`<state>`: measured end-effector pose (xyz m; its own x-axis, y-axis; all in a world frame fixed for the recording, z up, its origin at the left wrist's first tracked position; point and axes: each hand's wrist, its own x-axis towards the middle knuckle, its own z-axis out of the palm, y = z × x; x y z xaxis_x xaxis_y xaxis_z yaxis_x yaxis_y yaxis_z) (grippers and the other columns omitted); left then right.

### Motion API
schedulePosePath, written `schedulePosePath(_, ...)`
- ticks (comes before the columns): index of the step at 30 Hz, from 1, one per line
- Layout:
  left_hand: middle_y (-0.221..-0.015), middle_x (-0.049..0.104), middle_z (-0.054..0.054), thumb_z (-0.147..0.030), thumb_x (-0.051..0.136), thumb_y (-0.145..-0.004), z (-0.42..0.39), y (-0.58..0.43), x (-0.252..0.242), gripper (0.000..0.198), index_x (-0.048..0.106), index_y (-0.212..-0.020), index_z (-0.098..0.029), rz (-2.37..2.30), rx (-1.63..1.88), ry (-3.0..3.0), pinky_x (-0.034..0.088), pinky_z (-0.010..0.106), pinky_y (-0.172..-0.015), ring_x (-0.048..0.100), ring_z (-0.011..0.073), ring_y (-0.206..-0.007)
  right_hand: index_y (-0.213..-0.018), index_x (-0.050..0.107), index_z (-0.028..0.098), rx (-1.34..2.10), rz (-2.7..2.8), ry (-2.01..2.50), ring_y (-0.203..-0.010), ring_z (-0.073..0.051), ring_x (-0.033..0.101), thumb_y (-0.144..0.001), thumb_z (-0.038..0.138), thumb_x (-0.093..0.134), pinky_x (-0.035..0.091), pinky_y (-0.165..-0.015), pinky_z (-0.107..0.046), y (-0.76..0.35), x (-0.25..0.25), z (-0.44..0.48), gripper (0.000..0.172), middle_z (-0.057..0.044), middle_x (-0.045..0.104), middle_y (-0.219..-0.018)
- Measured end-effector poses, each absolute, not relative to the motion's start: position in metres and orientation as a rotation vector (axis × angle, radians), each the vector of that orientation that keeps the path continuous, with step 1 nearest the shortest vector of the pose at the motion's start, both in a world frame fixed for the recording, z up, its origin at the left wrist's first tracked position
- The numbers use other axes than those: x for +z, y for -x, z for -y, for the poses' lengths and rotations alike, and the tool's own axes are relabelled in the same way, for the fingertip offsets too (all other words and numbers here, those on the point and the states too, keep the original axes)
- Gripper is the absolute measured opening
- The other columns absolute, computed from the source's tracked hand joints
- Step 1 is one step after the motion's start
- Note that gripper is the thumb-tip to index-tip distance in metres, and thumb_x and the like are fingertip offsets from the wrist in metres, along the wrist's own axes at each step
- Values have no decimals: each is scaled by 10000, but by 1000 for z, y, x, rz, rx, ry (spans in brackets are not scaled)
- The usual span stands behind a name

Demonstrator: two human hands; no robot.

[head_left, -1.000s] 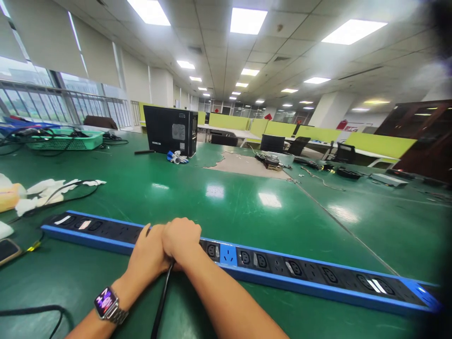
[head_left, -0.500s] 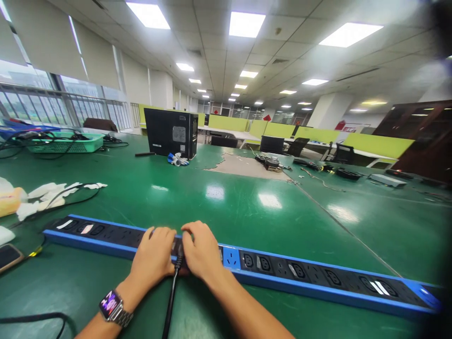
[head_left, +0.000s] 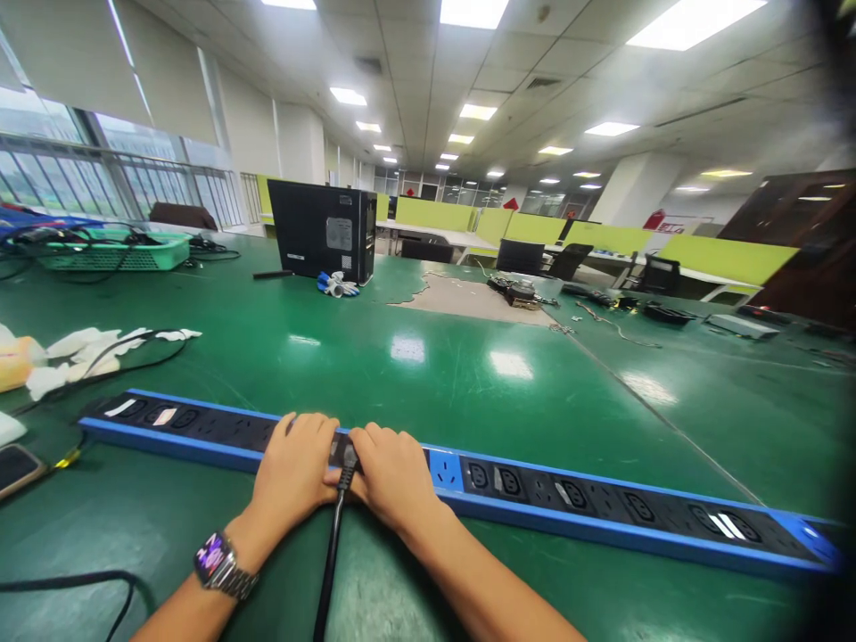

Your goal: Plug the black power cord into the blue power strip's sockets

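A long blue-and-black power strip (head_left: 581,499) lies across the green table, with rows of sockets facing up. Near its middle, a black plug (head_left: 349,462) sits upright at a socket, and its cord (head_left: 330,571) runs down toward me. Left of the plug, my left hand (head_left: 298,464) is closed round the strip, fingers over the far edge. On the plug's other side, my right hand (head_left: 394,473) grips the strip likewise, its thumb along the near side behind the cord. Both hands hide the sockets beneath them, and whether the plug is fully seated cannot be seen.
A black computer tower (head_left: 321,230) stands at the back, with blue-and-white gloves (head_left: 338,284) before it. Cables fill a green basket (head_left: 153,254) at far left. White crumpled material (head_left: 80,352) and a phone (head_left: 19,468) lie nearer. Loose parts (head_left: 518,292) lie at the back right.
My right hand has shifted from beside the plug to a grip over the strip, fingers now across its far edge and thumb toward the left hand. The view has tilted down slightly.
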<state>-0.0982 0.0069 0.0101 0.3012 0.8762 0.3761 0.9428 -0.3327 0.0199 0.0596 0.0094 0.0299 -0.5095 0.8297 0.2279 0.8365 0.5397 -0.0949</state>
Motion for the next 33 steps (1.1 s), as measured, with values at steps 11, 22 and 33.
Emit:
schedulePosePath(11, -997, 656, 95, -200, 564, -651, -6, 96, 10, 383, 587, -1033, -187, 1687, -438, 2317, 341, 458, -1008, 580, 289, -991, -983, 608, 203, -37, 2496, 1357, -788, -192, 639, -893, 625, 378, 376, -599, -267, -63, 30, -10, 489, -50, 667, -894)
schedulePosePath(22, -968, 657, 102, -250, 565, -707, -5, 96, 11, 328, 607, -1018, -155, 1662, -472, 2315, 361, 454, -981, 586, 292, -965, -926, 639, 246, 62, 2431, 1391, -719, -145, 604, -857, 585, 486, 297, -565, -256, -64, 29, -12, 378, -9, 666, -845)
schedulePosePath(33, -944, 651, 100, -353, 588, -730, -5, 98, 11, 328, 607, -987, -150, 1608, -485, 2323, 365, 453, -967, 589, 291, -943, -856, 651, 274, 112, 2372, 1441, -701, -143, 607, -835, 586, 496, 286, -550, -256, -62, 30, -13, 349, 17, 678, -812)
